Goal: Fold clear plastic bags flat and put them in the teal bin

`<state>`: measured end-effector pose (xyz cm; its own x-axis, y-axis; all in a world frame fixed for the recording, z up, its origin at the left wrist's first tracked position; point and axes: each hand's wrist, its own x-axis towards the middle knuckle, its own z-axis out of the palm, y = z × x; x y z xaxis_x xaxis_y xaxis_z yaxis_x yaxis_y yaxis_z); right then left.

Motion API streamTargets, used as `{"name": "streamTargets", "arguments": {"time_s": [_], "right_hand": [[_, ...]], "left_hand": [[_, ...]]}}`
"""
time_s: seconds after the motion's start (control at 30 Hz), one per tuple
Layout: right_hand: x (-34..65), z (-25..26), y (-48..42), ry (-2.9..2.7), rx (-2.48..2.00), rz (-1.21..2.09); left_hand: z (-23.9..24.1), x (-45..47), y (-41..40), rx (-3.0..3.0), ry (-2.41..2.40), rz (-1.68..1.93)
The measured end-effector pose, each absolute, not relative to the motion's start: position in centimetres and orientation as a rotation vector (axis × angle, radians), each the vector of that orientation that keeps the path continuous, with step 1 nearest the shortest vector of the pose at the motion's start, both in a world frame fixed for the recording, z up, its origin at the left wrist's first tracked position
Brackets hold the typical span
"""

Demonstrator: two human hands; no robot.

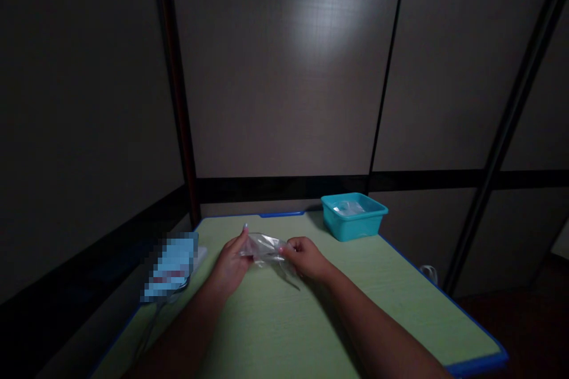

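Observation:
A clear plastic bag (267, 244) is stretched between my two hands just above the green tabletop (275, 331). My left hand (235, 257) grips its left end, with the thumb pointing up and the fingers behind the plastic. On the other side, my right hand (306, 256) pinches the bag between thumb and curled fingers. A loose flap of the plastic hangs below, towards the right hand. Whether anything is inside the bag, I cannot tell.
At the table's back right corner stands a turquoise plastic basket (355, 228) with clear plastic (349, 208) in it. A blurred-out phone-like screen (171, 266) with a cable (151, 323) is at the left edge. Cabinet panels (284, 71) rise behind the table.

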<state>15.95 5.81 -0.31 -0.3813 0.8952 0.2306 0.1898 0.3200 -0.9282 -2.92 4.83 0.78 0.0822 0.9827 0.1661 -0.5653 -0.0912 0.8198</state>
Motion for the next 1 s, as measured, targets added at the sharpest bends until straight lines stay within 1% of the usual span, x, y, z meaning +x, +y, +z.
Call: {"name": "streamTargets", "arguments": {"time_s": [0.17,0.37,0.57,0.77,0.83,0.93,1.0], "right_hand": [[15.9,-0.2,5.4,-1.905,-0.882,1.258],[15.8,0.6,4.9,-1.837,-0.776,1.216],[15.8,-0.1,5.5,-1.845,-0.753,1.322],[15.7,-0.4,5.4,-1.935,-0.867,1.422],[15.6,0.1,5.1,-1.953,-0.907,1.287],[15.6,1.0,4.7,-1.822,-0.93,0.806],[15.5,1.6,4.2,-1.776,-0.925,0.586]], "left_hand": [[1.3,-3.3,5.3,0.84,0.593,1.432],[0.9,-2.7,5.2,0.862,0.781,1.397],[0.5,-1.8,4.6,0.881,0.681,1.164],[0.8,-1.8,4.2,0.932,0.673,1.25],[0.6,-1.9,4.4,0.965,0.716,1.292],[0.2,-1.8,4.6,1.045,0.826,1.395],[-0.1,-1.6,4.8,1.109,0.937,1.476]]}}
